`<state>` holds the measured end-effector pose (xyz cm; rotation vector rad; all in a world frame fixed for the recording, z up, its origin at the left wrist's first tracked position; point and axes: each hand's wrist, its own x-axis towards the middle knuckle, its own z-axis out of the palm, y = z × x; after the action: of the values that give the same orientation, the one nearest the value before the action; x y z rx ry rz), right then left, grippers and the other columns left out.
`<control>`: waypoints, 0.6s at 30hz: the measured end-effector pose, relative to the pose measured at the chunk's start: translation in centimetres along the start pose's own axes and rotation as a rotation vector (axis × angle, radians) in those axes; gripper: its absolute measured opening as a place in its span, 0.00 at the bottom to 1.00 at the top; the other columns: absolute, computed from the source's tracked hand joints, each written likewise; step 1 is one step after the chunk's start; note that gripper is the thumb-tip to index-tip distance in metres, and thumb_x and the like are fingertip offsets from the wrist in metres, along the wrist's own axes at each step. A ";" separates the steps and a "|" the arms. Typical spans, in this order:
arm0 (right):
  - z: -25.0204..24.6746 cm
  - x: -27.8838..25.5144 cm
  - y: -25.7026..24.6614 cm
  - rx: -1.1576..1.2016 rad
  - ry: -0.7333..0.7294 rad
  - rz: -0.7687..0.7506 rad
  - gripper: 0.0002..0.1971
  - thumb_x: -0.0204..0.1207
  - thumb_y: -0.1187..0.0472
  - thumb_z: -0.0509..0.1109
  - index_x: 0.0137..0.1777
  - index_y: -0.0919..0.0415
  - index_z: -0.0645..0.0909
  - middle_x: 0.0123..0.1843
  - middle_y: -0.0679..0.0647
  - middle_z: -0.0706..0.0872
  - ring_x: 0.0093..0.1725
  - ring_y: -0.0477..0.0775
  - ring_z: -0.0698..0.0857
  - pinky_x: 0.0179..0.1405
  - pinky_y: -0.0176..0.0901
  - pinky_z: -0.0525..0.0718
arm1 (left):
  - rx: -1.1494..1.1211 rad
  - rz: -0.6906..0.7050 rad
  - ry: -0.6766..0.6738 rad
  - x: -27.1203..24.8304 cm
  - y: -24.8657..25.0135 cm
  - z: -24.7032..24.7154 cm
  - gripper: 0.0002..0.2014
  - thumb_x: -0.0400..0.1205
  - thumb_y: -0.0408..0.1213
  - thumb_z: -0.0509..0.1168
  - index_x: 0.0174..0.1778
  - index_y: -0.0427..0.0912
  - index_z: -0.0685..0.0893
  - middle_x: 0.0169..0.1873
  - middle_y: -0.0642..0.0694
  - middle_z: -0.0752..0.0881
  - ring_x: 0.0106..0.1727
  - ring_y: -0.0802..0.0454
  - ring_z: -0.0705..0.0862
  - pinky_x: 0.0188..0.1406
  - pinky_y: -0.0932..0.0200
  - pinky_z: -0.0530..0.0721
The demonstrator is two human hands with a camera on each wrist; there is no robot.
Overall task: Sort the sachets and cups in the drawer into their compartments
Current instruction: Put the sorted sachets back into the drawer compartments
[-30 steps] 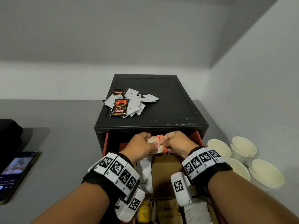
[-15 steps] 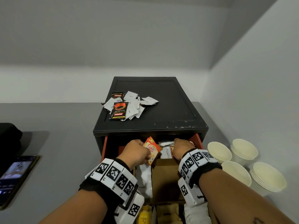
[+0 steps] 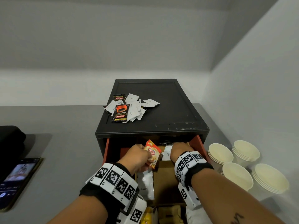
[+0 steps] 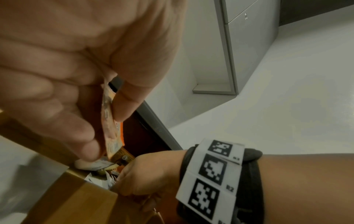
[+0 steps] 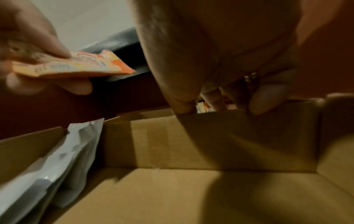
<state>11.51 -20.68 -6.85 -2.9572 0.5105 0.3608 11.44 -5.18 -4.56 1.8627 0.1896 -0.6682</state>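
Item: orange creamer sachet [image 3: 152,153], pinched between thumb and fingers of your left hand [image 3: 139,156], held above the drawer's [image 3: 198,142] back left compartments. Your right hand [image 3: 180,150]: fingers curled into the back compartment; whether it grips anything, cannot tell.

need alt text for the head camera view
A left hand pinches an orange creamer sachet above an open drawer, while the right hand reaches into the back. Loose sachets lie on the black cabinet; paper cups stand right.
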 end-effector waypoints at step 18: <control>-1.5 -2.7 1.3 0.228 0.152 -0.043 0.06 0.79 0.59 0.68 0.50 0.61 0.83 0.50 0.57 0.88 0.47 0.54 0.85 0.46 0.40 0.78 | -0.148 -0.118 -0.123 -0.8 -0.3 0.9 0.14 0.85 0.27 0.56 0.67 0.34 0.68 0.42 0.33 0.84 0.34 0.48 0.85 0.20 0.65 0.82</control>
<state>8.87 -21.26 -4.83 -2.7804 0.4688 0.0673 10.34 -5.71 -4.58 1.6726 0.2630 -0.8251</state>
